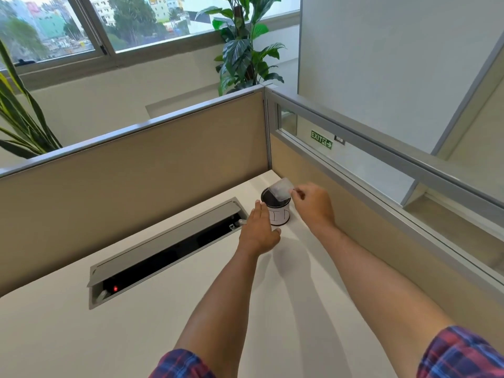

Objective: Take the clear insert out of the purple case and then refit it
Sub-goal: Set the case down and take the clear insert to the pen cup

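A small white cup [281, 217] with a dark rim and inside stands in the far corner of the white desk [68, 339]. A clear, slightly milky flat piece [281, 190] sticks up tilted out of the cup's mouth. My right hand [313, 204] pinches the right edge of that piece between thumb and fingers, just above the rim. My left hand [257, 230] lies against the cup's left side, fingers up along its wall and thumb near its base. No purple case shows anywhere in view.
An open grey cable hatch [163, 241] is sunk into the desk left of the cup, with a red light inside. Beige partitions [136, 165] close off the back and the right side. Plants and a window lie beyond.
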`<state>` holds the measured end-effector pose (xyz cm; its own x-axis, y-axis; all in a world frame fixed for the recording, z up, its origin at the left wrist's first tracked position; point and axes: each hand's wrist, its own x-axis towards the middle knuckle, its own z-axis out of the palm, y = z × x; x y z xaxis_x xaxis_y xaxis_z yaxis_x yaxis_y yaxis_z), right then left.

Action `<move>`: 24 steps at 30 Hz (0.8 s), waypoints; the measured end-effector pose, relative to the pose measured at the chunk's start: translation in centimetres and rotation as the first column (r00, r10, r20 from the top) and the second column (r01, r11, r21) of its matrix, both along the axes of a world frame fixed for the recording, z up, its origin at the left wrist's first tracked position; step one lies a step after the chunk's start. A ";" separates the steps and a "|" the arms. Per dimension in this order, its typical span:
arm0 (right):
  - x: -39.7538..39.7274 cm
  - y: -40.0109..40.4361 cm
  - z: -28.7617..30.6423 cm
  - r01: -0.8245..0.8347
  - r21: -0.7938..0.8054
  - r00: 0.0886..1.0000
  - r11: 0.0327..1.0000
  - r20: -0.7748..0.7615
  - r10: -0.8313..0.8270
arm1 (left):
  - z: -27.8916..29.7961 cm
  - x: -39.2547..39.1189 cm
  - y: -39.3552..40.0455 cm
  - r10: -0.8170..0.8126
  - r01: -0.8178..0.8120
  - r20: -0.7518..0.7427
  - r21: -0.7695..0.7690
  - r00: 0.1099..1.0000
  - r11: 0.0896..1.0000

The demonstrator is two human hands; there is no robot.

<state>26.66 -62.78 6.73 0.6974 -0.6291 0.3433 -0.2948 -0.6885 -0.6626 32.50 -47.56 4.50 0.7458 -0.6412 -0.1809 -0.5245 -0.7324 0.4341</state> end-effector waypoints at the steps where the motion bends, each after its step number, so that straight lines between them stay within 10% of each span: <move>1: -0.3 0.1 0.0 0.050 0.122 0.997 0.991 0.044 -0.056 | 0.2 -0.2 0.2 0.007 -0.007 -0.006 -0.026 1.000 1.000; 8: -3.1 1.9 -0.5 0.076 0.676 0.976 0.733 0.098 -0.192 | 1.5 -2.6 1.7 0.125 -0.157 -0.108 -0.371 0.986 0.915; 24: -12.5 15.8 -2.3 0.017 0.860 0.998 0.511 0.014 -0.057 | 1.0 -11.5 16.4 0.308 -0.425 -0.306 -0.473 0.901 0.772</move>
<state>14.20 -47.00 4.45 0.6664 -0.6552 -0.3558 -0.2691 0.2337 -0.9343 21.02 -31.19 5.50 0.9277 -0.3656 -0.0748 -0.1217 -0.4859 0.8655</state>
